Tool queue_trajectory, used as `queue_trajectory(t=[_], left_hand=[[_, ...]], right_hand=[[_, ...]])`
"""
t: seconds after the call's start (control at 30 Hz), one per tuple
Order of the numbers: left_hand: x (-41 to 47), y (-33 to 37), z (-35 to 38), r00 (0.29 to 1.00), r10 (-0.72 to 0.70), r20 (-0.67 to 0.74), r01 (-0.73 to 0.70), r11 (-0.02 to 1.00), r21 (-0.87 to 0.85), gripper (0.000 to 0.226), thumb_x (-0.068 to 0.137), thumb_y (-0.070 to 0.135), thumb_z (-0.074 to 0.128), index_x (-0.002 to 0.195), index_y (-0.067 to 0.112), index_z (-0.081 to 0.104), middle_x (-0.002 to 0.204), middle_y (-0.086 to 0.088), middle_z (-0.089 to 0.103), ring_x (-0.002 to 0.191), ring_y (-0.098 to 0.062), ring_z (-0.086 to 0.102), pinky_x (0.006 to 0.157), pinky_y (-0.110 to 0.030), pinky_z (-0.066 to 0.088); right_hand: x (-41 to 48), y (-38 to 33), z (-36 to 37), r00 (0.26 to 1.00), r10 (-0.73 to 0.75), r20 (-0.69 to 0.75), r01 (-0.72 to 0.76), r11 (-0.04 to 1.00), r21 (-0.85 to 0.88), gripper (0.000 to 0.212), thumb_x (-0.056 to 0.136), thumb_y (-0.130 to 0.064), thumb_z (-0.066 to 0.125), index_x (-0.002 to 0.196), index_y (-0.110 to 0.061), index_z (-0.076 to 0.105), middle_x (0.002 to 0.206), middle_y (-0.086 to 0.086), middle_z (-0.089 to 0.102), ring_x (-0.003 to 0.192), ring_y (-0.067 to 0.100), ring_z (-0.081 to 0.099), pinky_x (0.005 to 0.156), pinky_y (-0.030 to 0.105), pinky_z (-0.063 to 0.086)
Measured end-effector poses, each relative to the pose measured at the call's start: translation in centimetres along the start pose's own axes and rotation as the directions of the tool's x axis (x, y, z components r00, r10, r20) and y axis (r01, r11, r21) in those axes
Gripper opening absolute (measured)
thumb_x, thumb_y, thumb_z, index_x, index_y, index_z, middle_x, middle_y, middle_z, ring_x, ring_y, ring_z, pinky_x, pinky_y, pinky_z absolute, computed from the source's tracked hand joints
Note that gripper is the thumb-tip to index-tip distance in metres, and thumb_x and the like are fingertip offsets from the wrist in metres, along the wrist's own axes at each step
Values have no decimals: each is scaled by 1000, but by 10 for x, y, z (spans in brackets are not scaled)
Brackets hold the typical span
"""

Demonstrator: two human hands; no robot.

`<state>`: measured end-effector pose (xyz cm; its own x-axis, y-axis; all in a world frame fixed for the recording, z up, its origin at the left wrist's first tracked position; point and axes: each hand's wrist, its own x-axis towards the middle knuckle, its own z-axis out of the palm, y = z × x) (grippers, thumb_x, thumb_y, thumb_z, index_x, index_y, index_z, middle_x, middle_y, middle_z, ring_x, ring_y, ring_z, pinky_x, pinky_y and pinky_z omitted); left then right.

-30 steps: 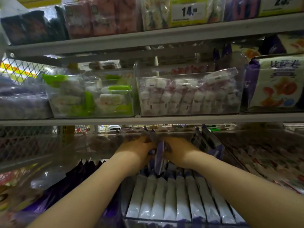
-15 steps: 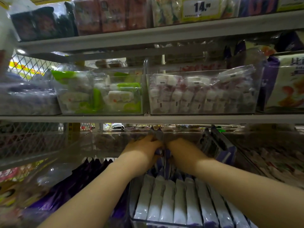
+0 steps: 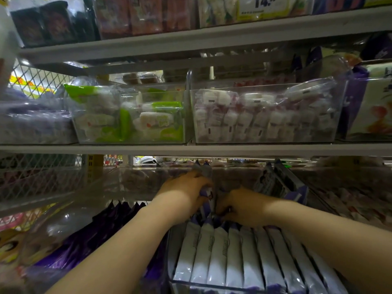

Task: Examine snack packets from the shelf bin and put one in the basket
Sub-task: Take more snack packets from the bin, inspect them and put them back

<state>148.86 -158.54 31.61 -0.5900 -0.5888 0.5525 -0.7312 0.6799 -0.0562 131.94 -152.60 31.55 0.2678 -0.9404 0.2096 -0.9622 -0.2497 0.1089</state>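
Your left hand (image 3: 186, 193) curls round an upright packet (image 3: 206, 195) near the back of the bin (image 3: 212, 285). Your right hand (image 3: 240, 206) sits just beside it, fingers bent down into the packet tops. Can't tell if it pinches one or only parts them. The packet stands between both hands, its crimped top poking up past the left knuckles.

Handling, as a judgement: a light, thin, glossy pouch, likely slippery, that bends easily and may hold crushable contents. Take it by the top seam or flat across both faces, and don't squeeze the middle. The row of packets (image 3: 222, 251) runs tight, edge-up, to the bin's front edge, so pulling one may drag its neighbours.

Further out, leaning packets (image 3: 280, 183) slump at the bin's back right corner. Purple bags (image 3: 106, 225) lie left of the bin. The shelf above (image 3: 191, 150) sits close overhead, so there looks to be little room to lift straight up. It carries a green tub (image 3: 127, 117) and a pink-white tub (image 3: 265, 117). Wire mesh (image 3: 42, 179) is at far left. Basket not in view.
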Motion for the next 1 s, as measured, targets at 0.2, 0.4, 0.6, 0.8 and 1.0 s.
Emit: queue_trajectory(t=[0.2,0.4,0.6,0.8,1.0], left_hand=[[3,4,-1,1000,-17,24,16,999,38,46,96,35,55,140,40,43,152,8,31,134,-24,41,106,-38,39],[1,5,-2,999,4,38,-7,996,87,46,97,34,53,141,39,41,152,8,33,135,-25,40,105,-37,36],[-1,8,-5,999,31,41,-37,984,174,52,95,41,54,144,37,36,155,6,31,140,-26,34,111,-40,28],[-4,14,-9,996,73,42,-82,959,270,53,97,41,51,147,35,33,157,5,28,144,-23,25,115,-39,21],[-13,14,-10,980,195,-40,-176,941,290,48,97,43,48,144,35,39,152,7,33,141,-21,28,115,-38,22]], right_hand=[[2,-2,0,989,7,149,9,994,-110,43,96,-2,38,132,-13,58,138,11,54,123,30,50,100,29,40],[-19,6,-19,991,82,-109,-80,996,30,25,96,-27,48,110,-25,68,120,-1,67,106,19,60,90,25,46],[-64,34,-36,943,307,-128,-333,893,-303,53,74,-51,62,125,-38,55,130,-5,58,113,22,57,91,34,52],[-61,37,-34,927,335,-170,-375,788,-488,39,93,-18,54,131,-25,56,133,2,57,119,28,55,95,38,49],[-77,24,-44,919,200,-338,-340,838,-427,29,95,-39,49,123,-43,57,128,-8,60,115,21,57,90,28,44]])
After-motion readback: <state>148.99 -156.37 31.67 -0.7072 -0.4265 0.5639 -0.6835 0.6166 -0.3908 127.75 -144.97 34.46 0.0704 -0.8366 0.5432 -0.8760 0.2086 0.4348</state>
